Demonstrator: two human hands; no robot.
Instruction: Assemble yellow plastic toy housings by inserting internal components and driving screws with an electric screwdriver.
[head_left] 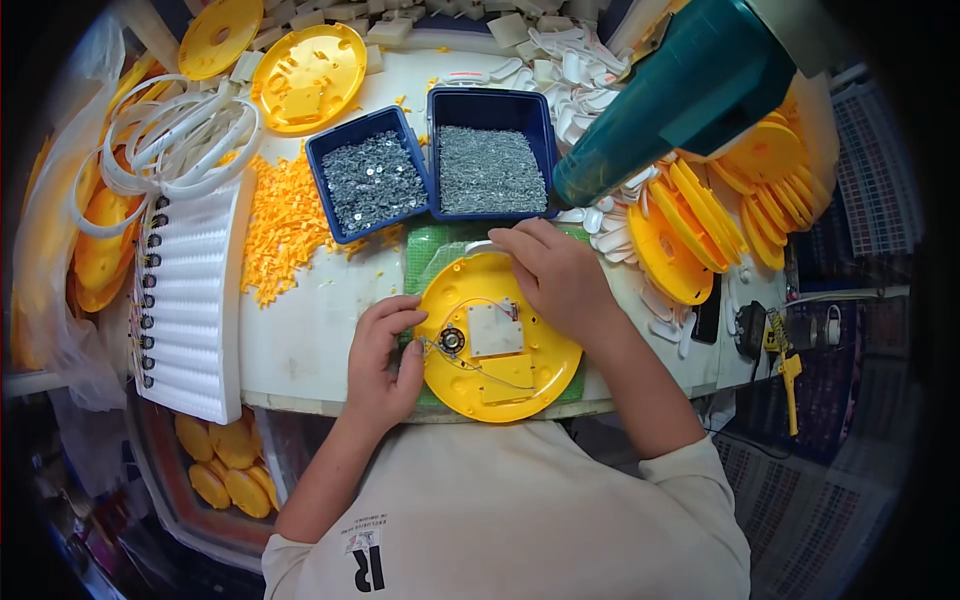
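Note:
A yellow round plastic housing [547, 350] lies before me on a green mat [420, 250], its inner side up. It carries a small round speaker [452, 341], a white square box [495, 330] and a yellow rectangular cover [508, 380], with thin wires running between them. My left hand [385, 358] grips the housing's left rim, fingers curled and thumb near the speaker wires. At the far rim, my right hand [558, 275] is closed with its fingertips on a small white plastic piece [481, 246]; the fingers partly cover it.
Two blue bins [432, 150] of small metal parts stand behind the mat. A teal power tool [680, 100] hangs at upper right. Orange pieces [280, 220], a white ridged tray [195, 300] and white loops [180, 140] lie left; stacked yellow discs [670, 250] lie right.

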